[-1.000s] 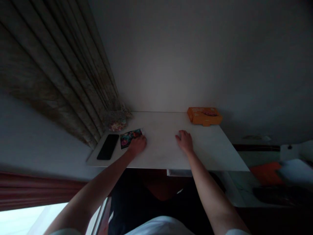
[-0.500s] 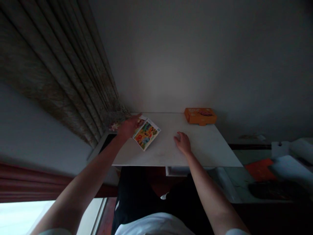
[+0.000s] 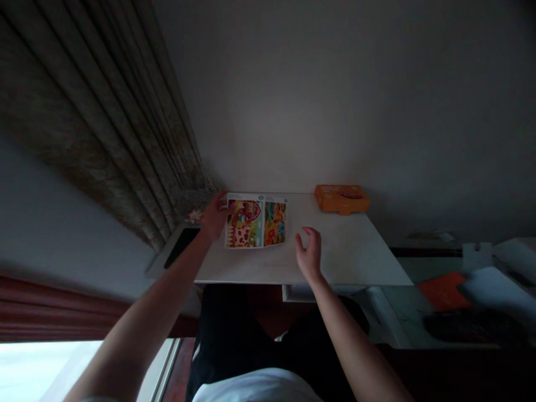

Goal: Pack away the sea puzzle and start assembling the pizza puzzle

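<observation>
My left hand [image 3: 214, 215] grips the left edge of a colourful picture sheet [image 3: 255, 222] and holds it up above the white table [image 3: 343, 251], its printed face turned toward me. The sheet shows two bright cartoon pictures side by side. My right hand [image 3: 310, 254] is lifted just off the table a little right of the sheet, fingers apart and holding nothing. An orange box [image 3: 341, 198] lies at the far edge of the table by the wall.
A black phone [image 3: 181, 245] lies on the table's left corner, partly behind my left arm. A patterned curtain [image 3: 104, 123] hangs at the left, with a small bundle [image 3: 196, 204] at its foot. White and orange things [image 3: 448, 287] sit low at the right.
My left hand picked the sheet up off the table beside the phone and turned it face on. My right hand rose from the table and opened toward the sheet.
</observation>
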`<move>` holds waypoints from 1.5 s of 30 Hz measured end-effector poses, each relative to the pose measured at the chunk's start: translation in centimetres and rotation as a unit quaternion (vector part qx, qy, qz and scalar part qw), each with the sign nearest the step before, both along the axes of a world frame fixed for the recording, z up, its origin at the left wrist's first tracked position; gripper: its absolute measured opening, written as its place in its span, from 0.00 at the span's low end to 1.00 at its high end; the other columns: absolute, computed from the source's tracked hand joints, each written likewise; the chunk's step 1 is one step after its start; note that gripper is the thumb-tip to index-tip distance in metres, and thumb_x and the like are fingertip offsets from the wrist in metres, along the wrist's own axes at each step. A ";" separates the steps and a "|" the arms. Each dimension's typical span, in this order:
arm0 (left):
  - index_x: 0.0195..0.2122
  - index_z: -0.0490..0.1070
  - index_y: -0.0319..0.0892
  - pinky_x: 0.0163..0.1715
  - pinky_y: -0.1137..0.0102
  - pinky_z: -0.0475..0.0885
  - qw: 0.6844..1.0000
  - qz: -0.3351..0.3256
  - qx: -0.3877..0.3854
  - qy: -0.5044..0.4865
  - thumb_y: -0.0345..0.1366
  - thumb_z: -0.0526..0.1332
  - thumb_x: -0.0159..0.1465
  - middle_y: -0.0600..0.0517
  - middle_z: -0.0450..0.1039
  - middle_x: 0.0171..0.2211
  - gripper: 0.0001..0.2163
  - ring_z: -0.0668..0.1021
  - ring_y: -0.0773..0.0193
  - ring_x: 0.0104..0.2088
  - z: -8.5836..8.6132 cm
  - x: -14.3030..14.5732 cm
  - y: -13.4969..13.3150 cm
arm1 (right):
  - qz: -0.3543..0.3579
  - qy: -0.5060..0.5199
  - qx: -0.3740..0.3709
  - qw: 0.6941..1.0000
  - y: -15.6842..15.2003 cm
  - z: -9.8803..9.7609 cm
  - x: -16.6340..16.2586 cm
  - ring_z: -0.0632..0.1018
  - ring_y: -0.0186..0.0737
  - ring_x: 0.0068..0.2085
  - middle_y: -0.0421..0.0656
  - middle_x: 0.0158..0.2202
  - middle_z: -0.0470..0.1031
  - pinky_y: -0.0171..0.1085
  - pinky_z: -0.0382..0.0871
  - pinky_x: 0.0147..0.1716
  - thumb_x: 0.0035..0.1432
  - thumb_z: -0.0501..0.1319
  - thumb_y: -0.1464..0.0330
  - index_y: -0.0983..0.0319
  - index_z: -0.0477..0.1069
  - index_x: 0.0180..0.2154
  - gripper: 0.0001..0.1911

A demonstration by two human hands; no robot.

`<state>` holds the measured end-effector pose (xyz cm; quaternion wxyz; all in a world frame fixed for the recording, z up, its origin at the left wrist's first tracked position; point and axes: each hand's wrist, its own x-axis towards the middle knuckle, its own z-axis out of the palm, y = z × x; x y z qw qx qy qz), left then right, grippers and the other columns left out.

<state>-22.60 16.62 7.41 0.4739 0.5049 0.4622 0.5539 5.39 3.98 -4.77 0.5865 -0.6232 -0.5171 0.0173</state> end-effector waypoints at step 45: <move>0.53 0.78 0.40 0.52 0.47 0.70 0.712 0.108 -0.027 0.693 0.35 0.55 0.68 0.31 0.73 0.57 0.17 0.74 0.36 0.56 -8.4 -6.0 -6.0 | 0.204 -0.113 -0.181 0.955 1.5 -3.0 -3.2 0.79 0.44 0.37 0.45 0.38 0.79 0.42 0.73 0.41 0.64 0.60 0.65 0.57 0.76 0.46 0.10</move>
